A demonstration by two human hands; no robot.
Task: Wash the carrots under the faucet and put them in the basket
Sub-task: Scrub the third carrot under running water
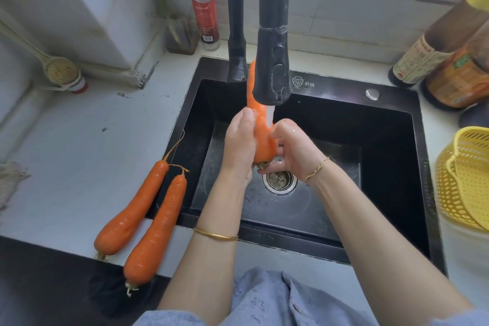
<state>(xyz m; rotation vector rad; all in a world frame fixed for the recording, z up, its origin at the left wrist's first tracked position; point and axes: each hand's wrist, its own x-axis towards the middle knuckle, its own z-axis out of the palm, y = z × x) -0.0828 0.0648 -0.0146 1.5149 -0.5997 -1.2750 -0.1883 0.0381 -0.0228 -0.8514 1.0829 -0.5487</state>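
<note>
1. A clear bottle [203, 5] with a red cap and red label stands on the white counter [79, 153] at the back wall.
2. Just beside it is a glass jar [182, 34] holding stems.
3. Far left, a pale slotted ladle [59, 70] lies over a small red-and-white container [79, 85].
4. In the right back corner are two sauce bottles, one dark [423, 61] and one orange-labelled [460, 79].
5. The black sink [391, 103] has a steel drain [280, 180] in its floor.
</note>
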